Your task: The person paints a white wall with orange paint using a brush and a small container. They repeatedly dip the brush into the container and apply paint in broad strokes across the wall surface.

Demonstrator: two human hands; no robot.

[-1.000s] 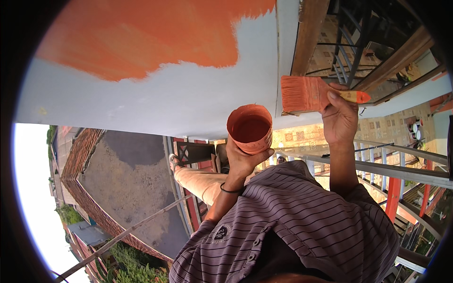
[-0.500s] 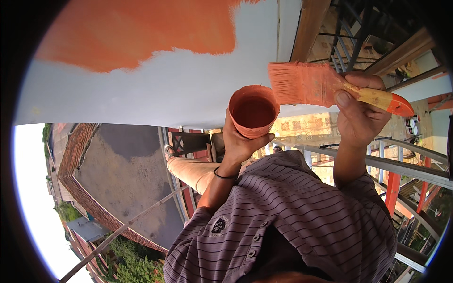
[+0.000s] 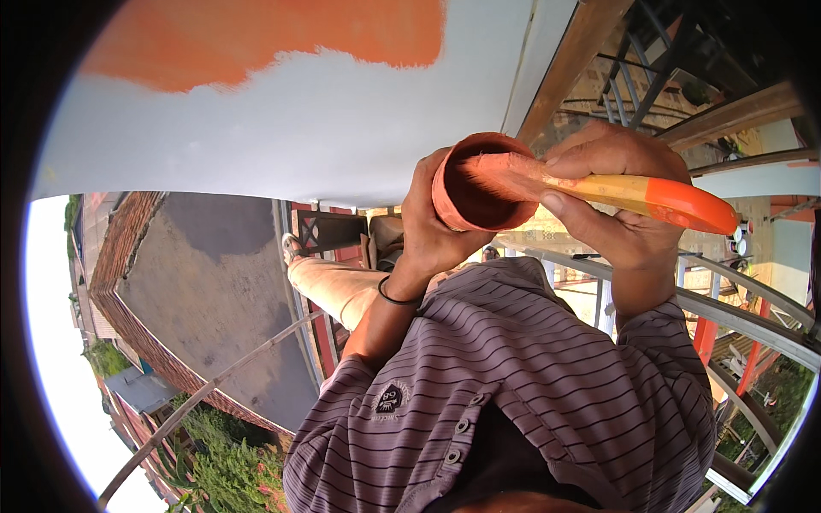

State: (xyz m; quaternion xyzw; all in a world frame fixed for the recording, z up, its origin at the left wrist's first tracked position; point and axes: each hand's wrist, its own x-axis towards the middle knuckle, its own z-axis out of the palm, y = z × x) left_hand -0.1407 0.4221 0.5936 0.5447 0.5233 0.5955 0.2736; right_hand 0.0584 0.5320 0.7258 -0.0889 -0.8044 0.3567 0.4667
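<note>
My left hand (image 3: 430, 218) is closed around an orange-stained cup (image 3: 445, 201), whose open mouth faces up toward me. Dark reddish-orange paint shows inside it. In my right hand (image 3: 629, 184) is a wide paintbrush (image 3: 616, 190) with a yellow and orange handle, pinched near the ferrule between thumb and fingers. Its paint-covered bristles dip into the cup's mouth, and their tips are inside the rim. Beyond my hands rises a pale wall (image 3: 282, 137) with a patch of orange paint (image 3: 282, 38) at the top.
A wooden frame (image 3: 573, 64) borders the wall on the right. Metal rails (image 3: 753, 321) run beside my right arm. Far below at left lies a grey flat roof (image 3: 201, 282) with a brick edge, crossed by a thin pole (image 3: 214, 382). Green plants (image 3: 235, 466) grow below it.
My right hand has moved left and turned the paintbrush, bringing its bristles from beside the cup into it. The cup has shifted slightly right and up in the picture. The view has tilted a little.
</note>
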